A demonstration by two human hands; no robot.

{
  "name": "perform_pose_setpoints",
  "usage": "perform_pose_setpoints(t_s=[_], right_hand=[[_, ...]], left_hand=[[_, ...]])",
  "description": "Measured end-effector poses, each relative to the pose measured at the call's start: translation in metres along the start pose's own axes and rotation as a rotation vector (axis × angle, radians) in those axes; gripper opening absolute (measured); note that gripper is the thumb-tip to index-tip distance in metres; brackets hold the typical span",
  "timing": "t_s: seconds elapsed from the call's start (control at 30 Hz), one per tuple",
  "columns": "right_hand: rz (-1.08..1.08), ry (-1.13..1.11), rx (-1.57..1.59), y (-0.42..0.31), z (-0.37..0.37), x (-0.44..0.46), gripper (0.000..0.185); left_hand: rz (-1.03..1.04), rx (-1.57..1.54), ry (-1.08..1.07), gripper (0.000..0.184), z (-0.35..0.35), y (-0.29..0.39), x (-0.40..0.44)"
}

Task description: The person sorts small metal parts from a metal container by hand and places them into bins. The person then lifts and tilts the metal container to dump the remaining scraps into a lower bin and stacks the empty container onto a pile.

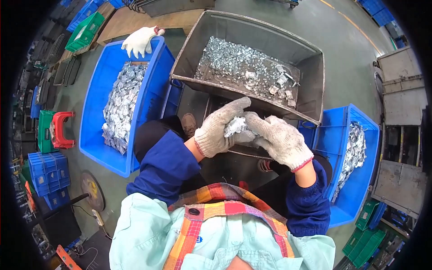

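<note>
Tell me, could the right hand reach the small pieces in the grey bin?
Probably yes: the grey bin is open-topped, leaving only its near rim to clear before the small pieces, though the right hand is busy with silvery parts.

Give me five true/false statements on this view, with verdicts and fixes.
1. The left hand and right hand are bare. False: both wear pale gloves.
2. Silvery pieces show between the two hands. True.
3. The grey bin ahead is filled to its rim. False: loose bits only partly cover the grey bin's floor.
4. A spare glove drapes over the rim of the left blue tub. True.
5. The red stool is on the person's right. False: the red stool is on the left.
</note>
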State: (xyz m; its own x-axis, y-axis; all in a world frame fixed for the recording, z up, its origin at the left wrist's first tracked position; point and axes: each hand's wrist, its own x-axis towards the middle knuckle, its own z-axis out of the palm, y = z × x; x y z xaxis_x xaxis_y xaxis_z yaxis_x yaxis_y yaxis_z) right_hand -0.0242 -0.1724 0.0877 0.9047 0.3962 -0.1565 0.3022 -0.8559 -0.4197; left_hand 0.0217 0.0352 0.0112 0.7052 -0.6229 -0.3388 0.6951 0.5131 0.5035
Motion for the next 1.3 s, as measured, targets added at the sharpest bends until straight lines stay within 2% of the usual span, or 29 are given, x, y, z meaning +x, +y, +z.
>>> perform_pose_setpoints(t_s=[0.03,0.1,0.2,0.23,0.3,0.37,0.43,0.53,0.57,0.67,0.7,0.8,0.83,0.87,0.9,0.93,0.97,1.03,1.07,1.13,1.17,1.27,1.3], right_hand=[[0.01,0.035,0.019,0.002,0.002,0.001,0.054],[0.027,0.103,0.054,0.008,0.006,0.003,0.046],[0.111,0.282,0.55,0.02,0.012,0.003,0.043],[0.254,0.288,0.875,0.019,0.012,0.004,0.04],[0.077,0.188,1.771,0.034,0.011,0.004,0.038],[-0.252,0.148,2.27,0.046,0.017,0.005,0.04],[-0.258,0.388,2.333,0.024,0.005,0.007,0.045],[-0.03,0.509,2.24,0.013,-0.008,0.003,0.042],[-0.041,0.503,2.279,0.011,-0.007,0.003,0.038],[-0.393,0.226,2.311,0.031,0.012,0.009,0.036],[-0.269,0.136,2.468,0.033,0.01,0.01,0.03],[0.156,0.253,1.831,0.027,0.007,0.007,0.024],[0.353,0.366,1.438,0.002,-0.004,0.008,0.027],[0.305,0.29,1.192,-0.001,-0.001,0.005,0.034],[0.157,0.298,0.799,-0.002,0.004,0.008,0.037],[0.012,0.297,0.405,-0.006,0.006,0.011,0.041],[0.053,0.229,0.326,-0.015,0.007,0.01,0.047],[0.028,0.212,0.124,-0.022,0.021,0.012,0.05],[0.045,0.207,0.029,-0.023,0.028,0.014,0.051],[0.125,0.173,0.118,-0.021,0.028,0.018,0.049],[0.163,0.157,0.162,-0.019,0.028,0.022,0.048],[0.394,0.212,0.672,-0.002,0.038,0.024,0.044],[0.487,0.257,0.879,-0.011,0.026,0.024,0.045]], left_hand=[[0.028,0.063,-0.009,0.046,0.0,-0.001,0.0],[-0.006,-0.011,-0.061,0.046,0.0,0.004,-0.001],[-0.074,-0.131,-0.088,0.048,0.005,0.008,-0.001],[-0.099,-0.174,-0.089,0.048,0.007,0.009,-0.001],[-0.075,-0.176,-0.067,0.052,0.014,0.013,-0.001],[-0.057,-0.24,-0.083,0.057,0.016,0.013,-0.001],[-0.04,-0.365,-0.138,0.06,0.016,0.014,0.0],[-0.006,-0.385,-0.206,0.06,0.014,0.014,0.003],[-0.003,-0.386,-0.208,0.06,0.013,0.014,0.004],[0.005,-0.389,-0.191,0.06,0.01,0.011,0.005],[0.007,-0.392,-0.169,0.06,0.009,0.011,0.005],[0.011,-0.418,-0.091,0.052,0.012,0.01,0.004],[0.013,-0.43,-0.063,0.049,0.013,0.009,0.004],[0.12,-0.174,-0.059,0.053,0.01,0.005,0.004],[0.226,0.084,-0.053,0.057,0.006,0.0,0.005],[0.24,0.117,-0.035,0.06,0.002,-0.003,0.006],[0.254,0.152,-0.017,0.062,-0.001,-0.006,0.007],[0.096,-0.223,0.036,0.064,0.003,-0.002,0.007],[0.084,-0.185,0.059,0.064,0.005,-0.003,0.007],[0.061,-0.11,0.099,0.065,0.008,-0.005,0.008],[0.039,-0.109,0.037,0.062,0.005,-0.003,0.009],[0.002,-0.18,-0.135,0.054,-0.006,-0.009,0.011],[-0.007,-0.142,-0.094,0.052,-0.004,-0.007,0.01]])
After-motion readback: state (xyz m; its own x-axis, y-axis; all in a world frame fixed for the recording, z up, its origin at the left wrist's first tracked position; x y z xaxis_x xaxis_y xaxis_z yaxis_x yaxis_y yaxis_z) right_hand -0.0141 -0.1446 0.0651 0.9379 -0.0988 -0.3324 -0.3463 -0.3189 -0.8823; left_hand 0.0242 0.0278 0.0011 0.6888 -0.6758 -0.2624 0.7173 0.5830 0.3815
